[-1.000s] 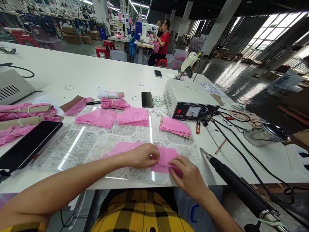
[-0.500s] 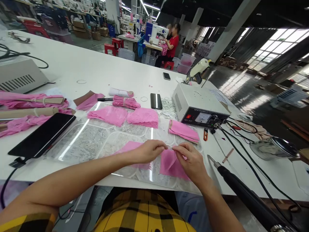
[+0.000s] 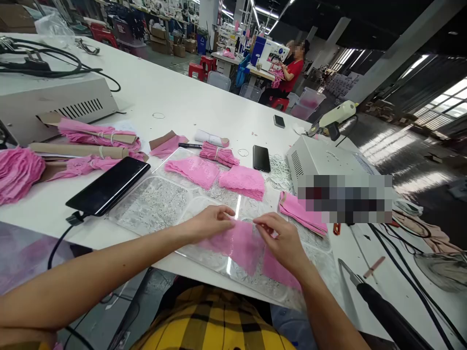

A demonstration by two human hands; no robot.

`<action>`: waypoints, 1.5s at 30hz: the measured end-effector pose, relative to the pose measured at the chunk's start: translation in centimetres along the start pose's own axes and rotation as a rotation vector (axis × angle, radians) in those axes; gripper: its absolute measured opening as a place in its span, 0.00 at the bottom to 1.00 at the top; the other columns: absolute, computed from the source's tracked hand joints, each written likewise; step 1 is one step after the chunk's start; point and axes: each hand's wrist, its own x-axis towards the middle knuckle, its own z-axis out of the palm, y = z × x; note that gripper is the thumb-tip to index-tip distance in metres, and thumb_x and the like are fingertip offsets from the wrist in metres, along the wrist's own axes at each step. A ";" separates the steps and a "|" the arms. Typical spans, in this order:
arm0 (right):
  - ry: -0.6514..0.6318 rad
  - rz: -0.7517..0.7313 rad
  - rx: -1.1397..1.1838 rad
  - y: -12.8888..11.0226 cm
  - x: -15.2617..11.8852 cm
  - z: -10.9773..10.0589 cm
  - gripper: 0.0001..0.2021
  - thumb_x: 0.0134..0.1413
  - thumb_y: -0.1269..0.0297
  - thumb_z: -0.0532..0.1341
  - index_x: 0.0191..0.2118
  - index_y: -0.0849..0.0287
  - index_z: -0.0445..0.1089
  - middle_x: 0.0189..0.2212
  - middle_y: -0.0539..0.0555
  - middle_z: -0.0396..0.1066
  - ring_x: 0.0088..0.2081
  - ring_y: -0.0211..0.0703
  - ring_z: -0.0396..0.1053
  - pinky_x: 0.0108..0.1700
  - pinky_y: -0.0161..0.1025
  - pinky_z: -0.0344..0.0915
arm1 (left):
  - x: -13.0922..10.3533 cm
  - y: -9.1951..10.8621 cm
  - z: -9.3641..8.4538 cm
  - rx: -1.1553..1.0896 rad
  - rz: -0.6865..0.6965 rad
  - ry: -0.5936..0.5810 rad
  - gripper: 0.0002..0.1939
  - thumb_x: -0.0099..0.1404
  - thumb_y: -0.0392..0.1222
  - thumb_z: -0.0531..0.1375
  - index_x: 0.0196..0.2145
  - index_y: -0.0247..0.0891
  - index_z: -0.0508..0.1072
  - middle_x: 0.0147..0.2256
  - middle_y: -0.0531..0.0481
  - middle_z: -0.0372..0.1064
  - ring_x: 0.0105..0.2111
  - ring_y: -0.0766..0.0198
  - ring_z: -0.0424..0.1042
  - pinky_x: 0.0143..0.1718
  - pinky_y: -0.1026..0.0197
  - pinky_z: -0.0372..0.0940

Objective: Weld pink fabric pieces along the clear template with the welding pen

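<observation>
My left hand (image 3: 213, 222) pinches the upper left of a thin pink fabric piece (image 3: 242, 250). My right hand (image 3: 279, 237) has thumb and forefinger closed at the upper right corner of the same piece. The fabric hangs between the hands, sheer enough to show the board below. Beneath my right wrist, another pink fabric piece (image 3: 279, 272) lies flat on the clear board (image 3: 153, 194). Farther back on it rest a pink lace stack (image 3: 193, 170) and a second lace stack (image 3: 242, 182). A folded pink bundle (image 3: 302, 214) lies beyond my right hand.
At right, a hot-knife-like tool (image 3: 375, 296) points toward the board, its cables running near a grey box (image 3: 317, 155). A large black phone (image 3: 109, 187) lies at left beside tied pink bundles (image 3: 98, 136). A smaller phone (image 3: 261, 159) lies behind the stacks. Someone sews (image 3: 292, 73) far off.
The view has swung left, so the scene sits farther right. The thin pink piece now spans between my hands over the board; before, pink fabric lay separately under each hand.
</observation>
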 end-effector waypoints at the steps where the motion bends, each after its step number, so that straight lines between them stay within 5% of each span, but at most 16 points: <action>1: -0.026 0.079 -0.049 0.8 -0.6 -0.4 0.07 0.58 0.69 0.58 0.36 0.55 0.73 0.32 0.51 0.73 0.27 0.36 0.69 0.29 0.35 0.68 | 0.0 -0.1 0.1 0.050 0.017 0.018 0.19 0.54 0.42 0.61 0.44 0.34 0.71 0.32 0.48 0.71 0.33 0.59 0.73 0.35 0.59 0.67; 5: -0.114 0.251 -0.231 2.5 -2.6 -0.8 0.04 0.55 0.67 0.59 0.34 0.56 0.72 0.32 0.52 0.72 0.31 0.40 0.69 0.33 0.38 0.65 | 0.1 0.0 0.6 0.244 0.102 0.079 0.20 0.50 0.35 0.59 0.43 0.37 0.74 0.32 0.50 0.72 0.36 0.57 0.72 0.40 0.58 0.66; 11: -0.215 0.312 -0.272 2.0 -2.6 -0.6 0.07 0.55 0.71 0.56 0.28 0.57 0.67 0.29 0.51 0.70 0.32 0.41 0.67 0.34 0.38 0.61 | -0.4 -0.2 1.0 0.438 0.174 0.119 0.22 0.53 0.34 0.56 0.47 0.38 0.73 0.33 0.51 0.74 0.35 0.58 0.73 0.37 0.60 0.66; 20: -0.315 0.281 -0.253 1.3 -2.0 -0.8 0.06 0.56 0.72 0.56 0.29 0.58 0.66 0.30 0.52 0.70 0.34 0.42 0.65 0.36 0.39 0.60 | -0.9 -0.6 0.8 0.519 0.215 0.156 0.19 0.56 0.32 0.55 0.46 0.38 0.74 0.31 0.52 0.74 0.33 0.61 0.74 0.36 0.62 0.66; 32: -0.403 0.228 -0.234 0.2 2.9 -0.2 0.06 0.54 0.75 0.57 0.30 0.58 0.67 0.30 0.51 0.70 0.34 0.39 0.64 0.35 0.36 0.57 | -2.2 -1.9 -1.3 0.665 0.251 0.232 0.19 0.60 0.39 0.54 0.49 0.37 0.73 0.35 0.49 0.75 0.34 0.60 0.73 0.36 0.60 0.68; 41: -0.326 0.241 -0.219 0.3 2.3 0.3 0.05 0.54 0.74 0.57 0.34 0.58 0.69 0.32 0.52 0.71 0.35 0.40 0.66 0.35 0.36 0.59 | -2.5 -2.3 -1.8 0.785 0.335 0.236 0.18 0.64 0.40 0.52 0.50 0.38 0.70 0.42 0.47 0.73 0.36 0.60 0.73 0.39 0.59 0.70; 45: -0.309 0.133 -0.200 -0.6 0.9 0.4 0.06 0.54 0.72 0.59 0.38 0.57 0.69 0.34 0.53 0.71 0.37 0.41 0.67 0.36 0.37 0.61 | -3.0 -2.6 -1.8 0.973 0.445 0.261 0.19 0.66 0.40 0.51 0.53 0.38 0.67 0.48 0.43 0.69 0.38 0.59 0.74 0.34 0.59 0.71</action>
